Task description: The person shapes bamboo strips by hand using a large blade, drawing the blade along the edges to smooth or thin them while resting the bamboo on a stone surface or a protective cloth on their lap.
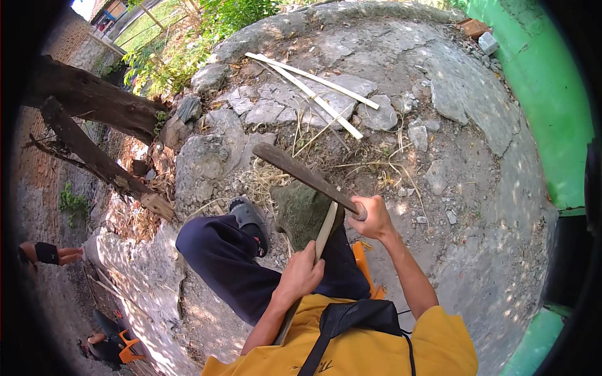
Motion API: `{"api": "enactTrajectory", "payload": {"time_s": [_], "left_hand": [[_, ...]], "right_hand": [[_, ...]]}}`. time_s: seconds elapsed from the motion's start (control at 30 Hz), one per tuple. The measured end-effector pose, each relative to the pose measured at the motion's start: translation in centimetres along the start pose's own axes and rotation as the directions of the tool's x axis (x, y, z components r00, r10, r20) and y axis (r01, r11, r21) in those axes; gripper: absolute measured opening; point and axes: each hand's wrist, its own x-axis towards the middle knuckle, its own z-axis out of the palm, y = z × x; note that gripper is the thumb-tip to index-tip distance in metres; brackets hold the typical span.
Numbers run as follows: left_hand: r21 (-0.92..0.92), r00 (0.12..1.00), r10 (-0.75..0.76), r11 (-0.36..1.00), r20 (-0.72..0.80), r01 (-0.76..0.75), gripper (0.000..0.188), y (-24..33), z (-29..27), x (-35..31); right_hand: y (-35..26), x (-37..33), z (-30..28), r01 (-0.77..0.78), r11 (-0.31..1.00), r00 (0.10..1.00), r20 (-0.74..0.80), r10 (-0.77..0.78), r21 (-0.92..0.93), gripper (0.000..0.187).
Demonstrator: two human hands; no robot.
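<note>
Right hand (374, 218) is gripping a long knife (305, 175), pointing toward ten o'clock; left hand (301, 273) is clutching a pale strip (327, 230), slanting toward one o'clock over a rock (299, 214); the knife, skidding, could be nicking that hand.

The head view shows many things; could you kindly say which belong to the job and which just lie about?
In use: long blade (right hand); pale strip (left hand); stone beneath; probably two loose strips.
Lying about: dark log; grey block.
</note>
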Motion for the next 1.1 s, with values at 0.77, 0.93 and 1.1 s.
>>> {"api": "enactTrajectory", "payload": {"time_s": [0.77,0.93,1.1], "left_hand": [[-0.277,0.996,-0.03,0.96,0.079,0.051,0.032,-1.1,0.1,0.2],[-0.17,1.0,0.003,0.985,0.001,-0.003,0.035,-0.4,0.2,0.6],[-0.184,0.999,-0.026,0.982,0.04,0.033,0.031,-0.9,0.3,0.1]], "right_hand": [[0.8,1.0,1.8,-0.046,0.996,0.994,0.1,0.037,0.082,0.039],[1.7,1.6,1.9,-0.076,0.997,0.996,0.038,0.075,0.026,0.036],[0.5,1.6,1.0,-0.065,0.998,0.985,0.16,0.066,-0.012,0.031]]}}
